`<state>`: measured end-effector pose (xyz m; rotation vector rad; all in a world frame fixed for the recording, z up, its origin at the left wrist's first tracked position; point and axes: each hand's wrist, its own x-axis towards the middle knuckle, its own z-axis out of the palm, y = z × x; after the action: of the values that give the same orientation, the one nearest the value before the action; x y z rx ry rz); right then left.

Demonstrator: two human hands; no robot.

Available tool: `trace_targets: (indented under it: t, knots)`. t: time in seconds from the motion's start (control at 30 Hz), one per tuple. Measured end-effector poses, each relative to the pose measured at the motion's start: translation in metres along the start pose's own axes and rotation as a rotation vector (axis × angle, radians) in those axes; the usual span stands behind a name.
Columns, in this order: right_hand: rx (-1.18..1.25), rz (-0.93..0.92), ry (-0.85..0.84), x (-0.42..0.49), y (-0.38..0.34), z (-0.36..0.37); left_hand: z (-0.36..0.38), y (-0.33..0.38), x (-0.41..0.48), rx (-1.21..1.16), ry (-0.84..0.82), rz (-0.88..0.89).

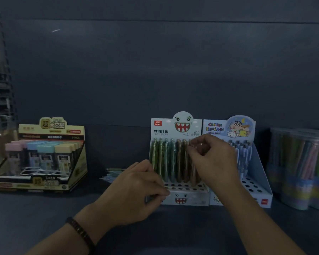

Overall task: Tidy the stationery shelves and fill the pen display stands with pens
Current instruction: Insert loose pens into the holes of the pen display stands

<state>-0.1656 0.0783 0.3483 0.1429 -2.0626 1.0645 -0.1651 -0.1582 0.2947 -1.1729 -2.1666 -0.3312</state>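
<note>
The left hand (134,190) curls at the front left corner of the monster-face pen stand (180,198), fingers pinched together; whether they grip anything I cannot tell. The right hand (212,159) pinches the top of a brown pen (191,162) standing in that stand's back row. Loose pens (111,173) lie on the shelf (44,218) just left of the stand. A cartoon stand (261,173) touches its right side.
</note>
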Motion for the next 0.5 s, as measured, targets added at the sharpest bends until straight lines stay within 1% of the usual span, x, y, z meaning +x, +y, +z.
trace_targets:
  t: [0.23, 0.37, 0.5]
  knots:
    - [0.027, -0.093, 0.007, -0.0008, 0.0009, -0.0014, -0.0009, 0.0007, 0.0004, -0.007, -0.002, -0.007]
    - [-0.039, -0.137, -0.007, -0.001, 0.0031, 0.0002, -0.0005, 0.0002, 0.0004, -0.016, -0.006, -0.011]
    - [-0.079, -0.129, -0.026, -0.0007, 0.0033, 0.001, -0.0007, 0.0002, 0.0005, -0.024, -0.001, -0.004]
